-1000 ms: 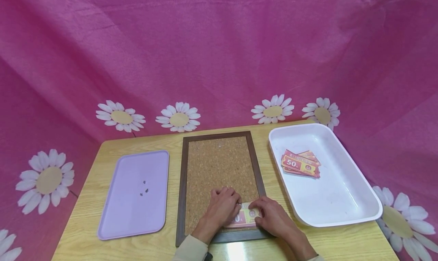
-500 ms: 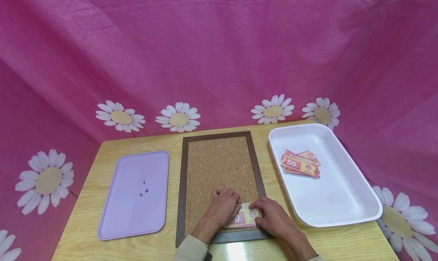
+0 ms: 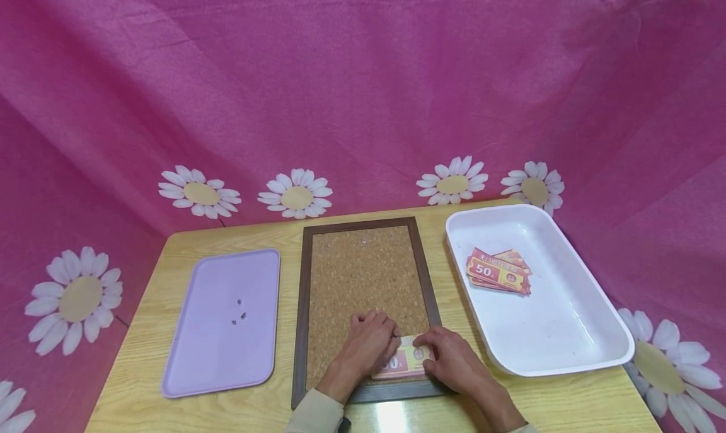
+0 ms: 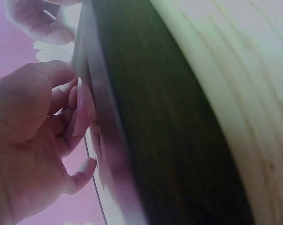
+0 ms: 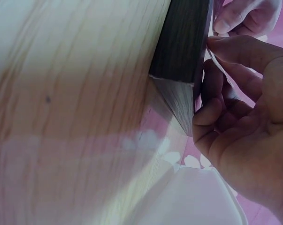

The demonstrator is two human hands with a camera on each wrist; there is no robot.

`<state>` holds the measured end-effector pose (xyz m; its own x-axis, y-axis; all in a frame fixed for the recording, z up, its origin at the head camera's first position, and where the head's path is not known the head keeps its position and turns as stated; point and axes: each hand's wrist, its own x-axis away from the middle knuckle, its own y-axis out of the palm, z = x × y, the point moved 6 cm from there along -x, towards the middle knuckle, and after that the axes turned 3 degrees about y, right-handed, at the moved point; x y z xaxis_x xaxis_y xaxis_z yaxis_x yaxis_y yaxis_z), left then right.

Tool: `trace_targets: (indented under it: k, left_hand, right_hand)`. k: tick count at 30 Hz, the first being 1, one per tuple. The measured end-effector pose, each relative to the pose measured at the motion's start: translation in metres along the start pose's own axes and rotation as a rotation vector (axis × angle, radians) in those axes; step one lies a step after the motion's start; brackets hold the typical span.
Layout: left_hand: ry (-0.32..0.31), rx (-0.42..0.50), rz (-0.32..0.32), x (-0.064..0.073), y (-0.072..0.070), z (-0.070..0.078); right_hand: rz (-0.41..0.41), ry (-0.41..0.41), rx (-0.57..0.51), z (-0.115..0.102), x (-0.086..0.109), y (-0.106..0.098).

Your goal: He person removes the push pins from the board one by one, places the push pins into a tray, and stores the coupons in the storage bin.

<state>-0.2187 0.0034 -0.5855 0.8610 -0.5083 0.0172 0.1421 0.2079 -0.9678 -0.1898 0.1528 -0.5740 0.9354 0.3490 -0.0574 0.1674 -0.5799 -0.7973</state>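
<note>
A pink and yellow paper coupon (image 3: 407, 359) lies on the lower part of a dark-framed cork board (image 3: 365, 275). My left hand (image 3: 368, 341) covers the coupon's left part with curled fingers; in the left wrist view a coupon end (image 4: 85, 107) stands up against those fingers. My right hand (image 3: 450, 360) holds the coupon's right end between thumb and index finger, its other fingers curled by the frame edge, as the right wrist view shows. A small dark spot sits at the left fingertips, too small to identify.
On the left lies a lilac tray (image 3: 221, 357) with a few tiny dark pieces (image 3: 242, 316). A white bin (image 3: 558, 319) on the right holds a fanned pile of coupons (image 3: 499, 272). All stand on a wooden table (image 3: 136, 357) before a pink flowered cloth (image 3: 363, 105).
</note>
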Motion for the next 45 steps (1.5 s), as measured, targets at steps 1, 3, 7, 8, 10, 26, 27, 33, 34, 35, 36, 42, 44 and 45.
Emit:
trace_targets:
  k: [1,3,7,8,10,26,27,33,34,35,36,42,44,45]
  left_hand:
    - [-0.001,0.007,0.000,0.000,0.000,0.000]
    - [-0.001,0.017,0.002,0.000,-0.001,-0.001]
    - [0.011,0.019,0.007,0.002,-0.005,-0.001]
    - [0.015,0.015,0.007,0.002,-0.006,0.000]
    - [0.018,0.013,0.007,0.003,-0.010,0.000]
    - [0.013,0.011,0.046,0.011,-0.038,-0.010]
    - [0.015,0.004,0.054,0.011,-0.039,-0.010]
    - [0.010,0.001,0.068,0.014,-0.047,-0.016]
    - [0.008,-0.001,0.067,0.015,-0.049,-0.017]
    - [0.001,0.004,0.063,0.016,-0.050,-0.019]
    - [-0.005,0.009,0.056,0.017,-0.052,-0.021]
    - [-0.035,0.039,0.059,0.022,-0.059,-0.034]
    - [-0.033,0.044,0.074,0.024,-0.061,-0.038]
    - [-0.031,0.041,0.080,0.025,-0.061,-0.039]
  right_hand:
    - [0.002,0.002,-0.001,0.000,0.000,0.000]
    - [0.000,0.009,-0.003,0.000,0.000,0.000]
    - [-0.004,0.013,-0.005,0.000,0.000,0.000]
    - [-0.007,0.015,-0.006,0.000,0.000,0.000]
    - [-0.010,0.018,-0.007,0.000,0.000,0.000]
    - [-0.003,0.079,-0.073,-0.001,-0.003,-0.011]
    - [-0.002,0.082,-0.079,-0.001,-0.003,-0.012]
    - [0.022,0.065,-0.075,-0.003,-0.004,-0.021]
    - [0.024,0.065,-0.071,-0.004,-0.004,-0.022]
    - [0.027,0.063,-0.069,-0.005,-0.005,-0.024]
    - [0.028,0.061,-0.065,-0.006,-0.005,-0.026]
    - [0.034,0.037,-0.054,-0.009,-0.005,-0.037]
    - [0.032,0.037,-0.057,-0.008,-0.005,-0.039]
    - [0.030,0.044,-0.058,-0.007,-0.005,-0.041]
